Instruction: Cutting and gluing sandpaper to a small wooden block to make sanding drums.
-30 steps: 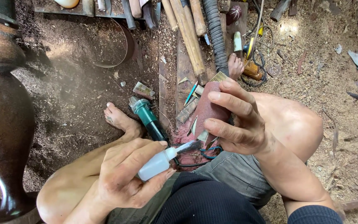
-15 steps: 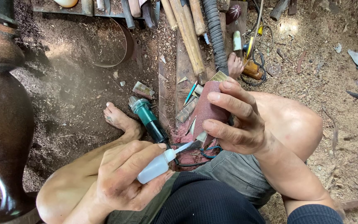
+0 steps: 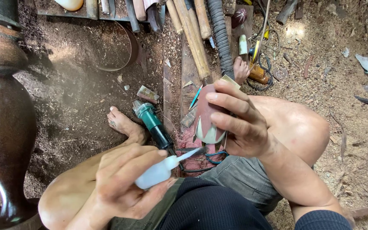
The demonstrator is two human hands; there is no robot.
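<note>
While the right hand [image 3: 243, 123] wrapped its fingers [image 3: 228, 104] closed around a smooth, reddish-brown carved wooden piece [image 3: 207, 117] with pale petal-shaped inlays above the lap, the left hand [image 3: 126, 181] pinched a small soft white squeeze bottle [image 3: 154, 173], its thin nozzle tip just beside the piece's lower end. Below them lay a green-bodied power tool [image 3: 150, 121] on the sawdust-covered floor [image 3: 77, 93], with a glossy dark turned vase [image 3: 1, 127] at the left and rough wooden handles [image 3: 192, 34] farther out.

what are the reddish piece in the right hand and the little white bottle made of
Reddish-brown carved piece in the right hand: looks like wood, matte, with paler bare patches at its lower end. Small white squeeze bottle in the left hand: probably soft, translucent plastic with a thin nozzle.
</note>
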